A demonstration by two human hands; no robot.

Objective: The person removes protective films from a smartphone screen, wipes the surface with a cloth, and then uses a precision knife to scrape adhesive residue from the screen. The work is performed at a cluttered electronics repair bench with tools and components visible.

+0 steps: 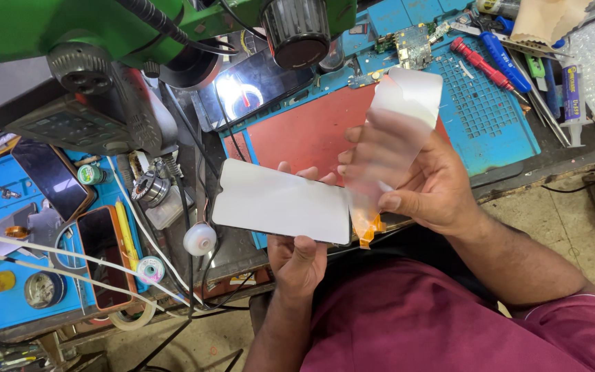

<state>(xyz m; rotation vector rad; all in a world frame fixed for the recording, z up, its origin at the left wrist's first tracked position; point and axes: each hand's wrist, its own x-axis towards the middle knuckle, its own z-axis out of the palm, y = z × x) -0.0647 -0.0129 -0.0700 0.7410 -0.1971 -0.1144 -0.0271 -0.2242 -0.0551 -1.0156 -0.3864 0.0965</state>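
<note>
Left hand (297, 255) of mine gripped the white rectangular phone display panel (280, 203) from below, thumb pressed on its near long edge and fingertips showing over the far edge. That panel lay with its long axis running left to right, its notched end pointing away to my left and its orange flex cable (368, 227) hanging at the right end. My right hand (425, 182) pinched the clear, translucent protective film (397, 127), which rose from the panel's right end and curled up and away over the red rubber work mat (304, 131). So the film stood to the right of the panel, nearer my right hand, while the left steadied the panel.
</note>
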